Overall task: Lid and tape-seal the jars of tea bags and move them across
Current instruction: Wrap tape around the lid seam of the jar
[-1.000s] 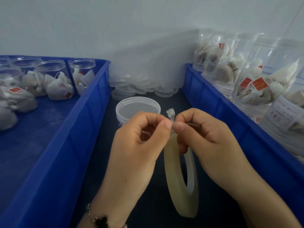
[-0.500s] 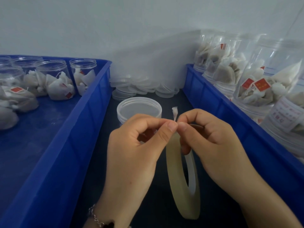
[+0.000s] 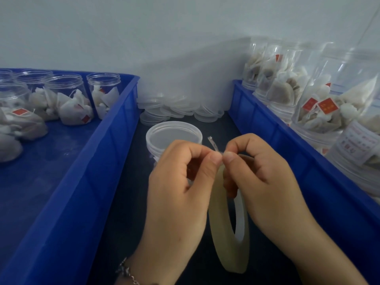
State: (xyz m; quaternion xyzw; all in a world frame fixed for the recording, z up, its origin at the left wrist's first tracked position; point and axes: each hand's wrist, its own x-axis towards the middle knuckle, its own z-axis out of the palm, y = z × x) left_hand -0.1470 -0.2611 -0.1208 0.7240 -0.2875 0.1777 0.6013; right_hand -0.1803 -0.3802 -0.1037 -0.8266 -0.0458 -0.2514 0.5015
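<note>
At the far left a blue tray [image 3: 67, 202] holds open, lidless jars [image 3: 63, 95] with tea bags [image 3: 73, 111] inside, grouped toward its far end; more tea bags lie loose on the tray floor at the left edge. Between the two trays runs a strip of dark counter [image 3: 115, 233]. At its far end, against the wall, a heap of clear lids [image 3: 178, 112] lies loosely stacked. Nearer, a lidded jar [image 3: 173, 136] stands on the counter, partly hidden behind the left hand [image 3: 181, 192], which has a bracelet [image 3: 127, 272] at its wrist. The left thumb and forefinger are pressed together, pinching the free end of the tape [image 3: 213, 144], which sticks up between the two hands. The right hand [image 3: 261, 182] pinches the same strip just beside the left thumb, thumb tip almost touching thumb tip, its other fingers curled. Below the hands the tape roll [image 3: 224, 233] hangs on edge, its upper rim hidden behind the right fingers, its lower rim near the counter; whether it touches cannot be told. At the right a second blue tray [image 3: 308, 171] carries closed jars [image 3: 337, 95] packed with tea bags, standing in a row along the tray, some bearing a printed label [image 3: 357, 145]
</note>
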